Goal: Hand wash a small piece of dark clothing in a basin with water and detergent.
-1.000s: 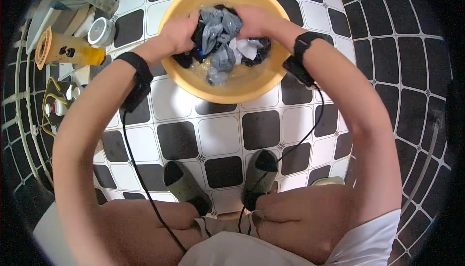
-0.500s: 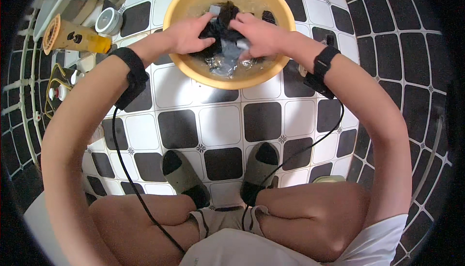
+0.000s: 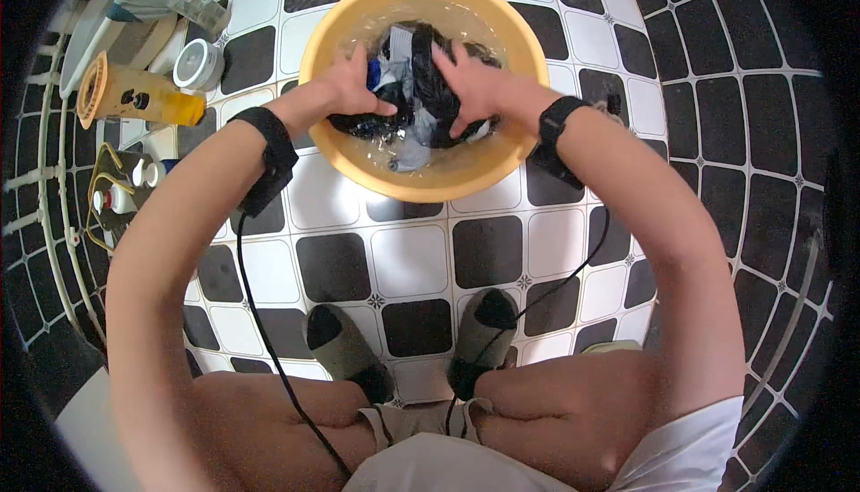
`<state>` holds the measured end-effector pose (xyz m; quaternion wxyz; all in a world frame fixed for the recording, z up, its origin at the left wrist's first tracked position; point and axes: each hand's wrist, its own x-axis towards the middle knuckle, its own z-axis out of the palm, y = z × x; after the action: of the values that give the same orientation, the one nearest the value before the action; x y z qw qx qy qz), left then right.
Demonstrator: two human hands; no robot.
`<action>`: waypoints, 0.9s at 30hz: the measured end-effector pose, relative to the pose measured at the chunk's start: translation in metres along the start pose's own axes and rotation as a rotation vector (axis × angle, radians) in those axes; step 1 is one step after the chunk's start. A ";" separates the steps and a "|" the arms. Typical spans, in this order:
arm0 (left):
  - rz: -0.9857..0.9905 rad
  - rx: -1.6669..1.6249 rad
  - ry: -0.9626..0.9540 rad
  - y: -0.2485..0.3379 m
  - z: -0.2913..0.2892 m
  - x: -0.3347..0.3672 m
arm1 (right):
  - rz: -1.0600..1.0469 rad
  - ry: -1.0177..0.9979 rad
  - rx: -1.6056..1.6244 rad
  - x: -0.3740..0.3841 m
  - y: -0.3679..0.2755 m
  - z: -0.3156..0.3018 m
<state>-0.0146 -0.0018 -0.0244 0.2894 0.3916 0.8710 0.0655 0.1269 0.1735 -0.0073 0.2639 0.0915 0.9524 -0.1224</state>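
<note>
A round yellow basin (image 3: 425, 192) of water stands on the tiled floor in front of me. Wet clothes (image 3: 417, 102), black, light grey and white with a bit of blue, are bunched in its middle, partly under water. My left hand (image 3: 352, 89) is at the left of the bundle, thumb and fingers apart, touching the dark cloth. On the bundle's right side rests my right hand (image 3: 475, 89), fingers spread over the black fabric. Neither hand's grip closes round the clothes. Some of the cloth lies hidden below the water and under my right palm.
To the left lie an orange-rimmed plastic cup (image 3: 139, 93) with yellow at one end, a white-lidded jar (image 3: 199, 65), a clear bottle (image 3: 194, 5) and white-capped bottles (image 3: 115, 199). Black wristbands with cables (image 3: 255, 308) run from both forearms. A dark tiled wall (image 3: 766, 125) rises at the right.
The basin appears lower in view. The bundle has turned and spread, showing more grey and some blue cloth. Both hands have moved apart slightly, with their fingers more spread.
</note>
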 end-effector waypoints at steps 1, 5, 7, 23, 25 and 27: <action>0.039 0.007 0.018 -0.006 0.008 0.003 | 0.008 -0.120 -0.008 0.002 -0.008 0.001; 0.161 -0.054 -0.212 -0.014 0.017 0.015 | -0.063 -0.086 0.007 0.014 -0.004 0.013; 0.166 0.048 -0.129 -0.001 0.020 0.011 | -0.083 -0.036 0.018 0.017 0.006 0.020; 0.188 0.203 0.097 0.017 -0.027 -0.027 | -0.045 0.221 0.113 -0.009 0.004 -0.025; 0.186 0.148 0.147 0.010 -0.023 -0.027 | -0.038 0.247 0.135 -0.015 0.001 -0.029; 0.306 0.124 0.114 0.010 -0.023 -0.031 | -0.035 0.242 0.178 -0.027 -0.001 -0.025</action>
<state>-0.0044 -0.0146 0.0116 0.2018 0.5324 0.8185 0.0772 0.1369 0.1767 0.0277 0.1360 0.1118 0.9640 -0.1992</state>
